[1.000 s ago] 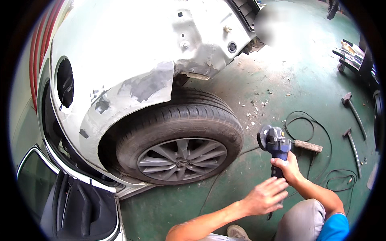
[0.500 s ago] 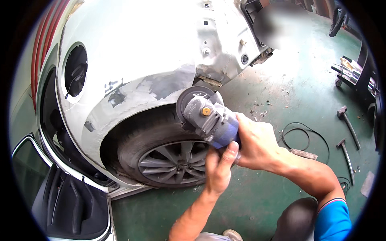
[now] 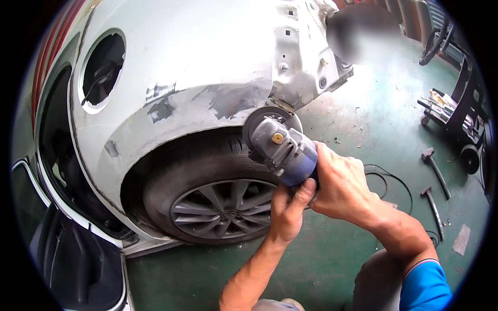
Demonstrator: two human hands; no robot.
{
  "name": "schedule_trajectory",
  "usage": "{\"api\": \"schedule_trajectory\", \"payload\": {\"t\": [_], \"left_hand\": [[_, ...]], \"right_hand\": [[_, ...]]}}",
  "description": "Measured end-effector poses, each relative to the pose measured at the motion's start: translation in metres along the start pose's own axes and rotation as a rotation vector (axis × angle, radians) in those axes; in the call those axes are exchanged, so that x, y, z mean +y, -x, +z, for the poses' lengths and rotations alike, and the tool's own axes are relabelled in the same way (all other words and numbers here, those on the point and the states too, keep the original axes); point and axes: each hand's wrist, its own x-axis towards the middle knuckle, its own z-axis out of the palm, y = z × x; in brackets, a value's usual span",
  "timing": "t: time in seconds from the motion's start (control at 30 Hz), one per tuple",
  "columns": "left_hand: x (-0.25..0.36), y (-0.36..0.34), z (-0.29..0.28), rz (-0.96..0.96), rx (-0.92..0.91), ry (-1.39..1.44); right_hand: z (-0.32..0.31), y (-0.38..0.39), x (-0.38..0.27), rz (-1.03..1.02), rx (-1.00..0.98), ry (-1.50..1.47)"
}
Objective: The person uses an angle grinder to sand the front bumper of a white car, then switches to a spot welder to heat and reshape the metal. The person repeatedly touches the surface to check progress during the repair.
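Both my hands are wrapped round a blue and grey angle grinder (image 3: 290,155). My left hand (image 3: 291,210) grips the near side of its body, thumb up along it. Higher on the right, my right hand (image 3: 342,179) closes round the rear of the body. The grinder's dark disc (image 3: 259,120) is at the wheel-arch edge of a white car panel (image 3: 202,57); whether it touches the metal I cannot tell. Grey sanded patches (image 3: 236,101) mark the panel above the arch. Below the arch sits the car wheel (image 3: 223,210), partly behind the grinder and my left hand.
Two hammers (image 3: 436,173) lie on the green floor (image 3: 358,140) at the right, near a coiled black cable (image 3: 394,179). Farther back stands a black wheeled cart (image 3: 456,111). At lower left, a car door (image 3: 78,264) hangs open. The panel has a round opening (image 3: 104,70).
The view has shifted, so the car's rear edge and the grinder sit farther right in the picture. Both hands keep their hold, and the disc remains by the rear end of the arch.
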Motion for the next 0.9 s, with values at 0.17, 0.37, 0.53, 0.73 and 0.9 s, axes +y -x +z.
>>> {"api": "schedule_trajectory", "payload": {"t": [0.17, 0.37, 0.53, 0.73, 0.9], "left_hand": [[0.013, 0.007, 0.003, 0.047, 0.127, 0.066], [0.043, 0.019, 0.006, 0.036, 0.176, -0.097], [0.061, 0.023, 0.006, 0.018, 0.192, -0.122], [0.063, 0.027, -0.004, -0.01, 0.174, -0.147], [0.059, 0.026, 0.002, 0.015, 0.166, -0.112]], "right_hand": [[0.002, -0.003, -0.011, -0.12, 0.032, -0.001], [0.007, -0.004, -0.019, -0.066, -0.072, -0.149], [0.009, -0.008, -0.024, -0.052, -0.068, -0.258], [0.015, -0.01, -0.029, -0.071, -0.078, -0.275], [0.017, -0.006, -0.022, -0.039, -0.081, -0.295]]}}
